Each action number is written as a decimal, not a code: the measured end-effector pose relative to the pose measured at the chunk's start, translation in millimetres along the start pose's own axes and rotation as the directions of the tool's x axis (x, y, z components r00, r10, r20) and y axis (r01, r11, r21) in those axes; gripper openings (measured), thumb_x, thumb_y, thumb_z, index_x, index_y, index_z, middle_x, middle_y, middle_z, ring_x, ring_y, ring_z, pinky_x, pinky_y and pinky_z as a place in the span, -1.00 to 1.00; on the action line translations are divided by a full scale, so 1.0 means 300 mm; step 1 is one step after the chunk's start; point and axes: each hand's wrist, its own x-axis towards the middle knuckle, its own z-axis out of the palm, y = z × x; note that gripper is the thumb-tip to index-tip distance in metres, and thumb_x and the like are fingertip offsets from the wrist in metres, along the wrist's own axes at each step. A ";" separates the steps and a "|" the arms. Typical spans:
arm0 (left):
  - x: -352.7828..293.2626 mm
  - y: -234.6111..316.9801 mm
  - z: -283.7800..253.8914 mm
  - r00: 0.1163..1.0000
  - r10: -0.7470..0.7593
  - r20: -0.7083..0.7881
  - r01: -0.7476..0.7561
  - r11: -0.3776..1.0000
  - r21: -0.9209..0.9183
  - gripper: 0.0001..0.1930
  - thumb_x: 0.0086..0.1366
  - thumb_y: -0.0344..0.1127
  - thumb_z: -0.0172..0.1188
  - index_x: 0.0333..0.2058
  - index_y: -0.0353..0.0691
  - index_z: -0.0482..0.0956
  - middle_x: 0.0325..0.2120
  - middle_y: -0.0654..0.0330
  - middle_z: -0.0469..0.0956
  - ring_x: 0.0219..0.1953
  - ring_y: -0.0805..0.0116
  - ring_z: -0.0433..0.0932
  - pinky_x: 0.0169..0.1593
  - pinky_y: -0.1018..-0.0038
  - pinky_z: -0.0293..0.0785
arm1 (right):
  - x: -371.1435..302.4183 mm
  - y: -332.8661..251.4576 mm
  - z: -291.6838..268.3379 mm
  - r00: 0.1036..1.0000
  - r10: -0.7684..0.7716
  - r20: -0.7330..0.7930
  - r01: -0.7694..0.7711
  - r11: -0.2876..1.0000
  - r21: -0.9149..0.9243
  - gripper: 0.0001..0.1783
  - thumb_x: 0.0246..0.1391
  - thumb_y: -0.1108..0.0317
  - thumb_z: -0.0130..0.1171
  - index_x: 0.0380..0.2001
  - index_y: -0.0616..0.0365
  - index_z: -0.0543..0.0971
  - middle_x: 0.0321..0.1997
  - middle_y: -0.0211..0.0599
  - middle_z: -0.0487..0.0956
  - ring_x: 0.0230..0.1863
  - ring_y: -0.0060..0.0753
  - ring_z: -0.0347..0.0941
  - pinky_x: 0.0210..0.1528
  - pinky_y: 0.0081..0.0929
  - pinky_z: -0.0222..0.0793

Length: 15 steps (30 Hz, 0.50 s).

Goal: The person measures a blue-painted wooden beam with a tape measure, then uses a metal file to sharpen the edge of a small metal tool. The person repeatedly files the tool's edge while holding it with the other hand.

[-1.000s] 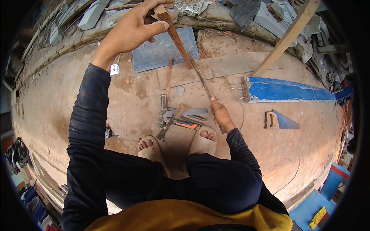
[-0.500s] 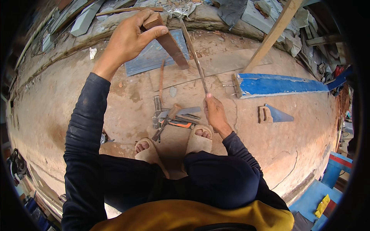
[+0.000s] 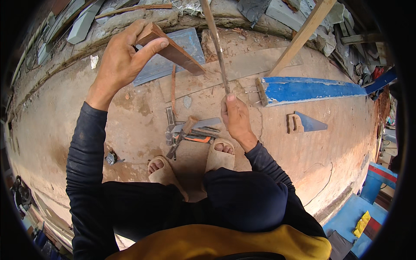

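Observation:
My left hand (image 3: pixel 117 60) grips the upper end of a reddish-brown wooden block (image 3: pixel 180 55), thumb on one side and fingers over the other. The block leans, its far lower end near a thin flat board (image 3: pixel 238 67) on the ground. In my closed right hand (image 3: pixel 237 118) is a long, narrow, dark tool (image 3: pixel 218 45), pointing up and away, to the right of the block. It shows nearly edge-on, so its exact kind is unclear. By my feet lie a hammer (image 3: pixel 169 130), a wooden-handled tool (image 3: pixel 187 127) and an orange-and-black tool (image 3: pixel 199 139).
A blue-painted beam (image 3: pixel 312 91) with nails in its end lies right, beside an upright wooden post (image 3: pixel 299 39). Nearer is a handsaw (image 3: pixel 307 122). A grey-blue sheet (image 3: pixel 149 76) lies behind the block. Rubble and planks line the far edge.
The long tool has risen, its far end now reaching the top edge of the view. My left hand has shifted left with the block, which leans more. The view has shifted slightly.

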 end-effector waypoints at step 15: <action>0.022 0.031 0.011 0.993 0.108 -0.038 -0.106 0.993 0.050 -0.59 0.40 0.02 0.35 -0.07 -0.24 0.62 -0.29 0.00 0.68 -0.28 0.02 0.66 -0.19 0.22 0.54 | 0.038 -0.046 0.001 0.940 -0.275 -0.203 0.306 0.942 0.139 -0.17 0.45 -0.42 -0.25 -0.57 0.15 0.39 -0.66 -0.50 0.25 -0.55 -0.53 0.21 -0.45 -0.45 0.14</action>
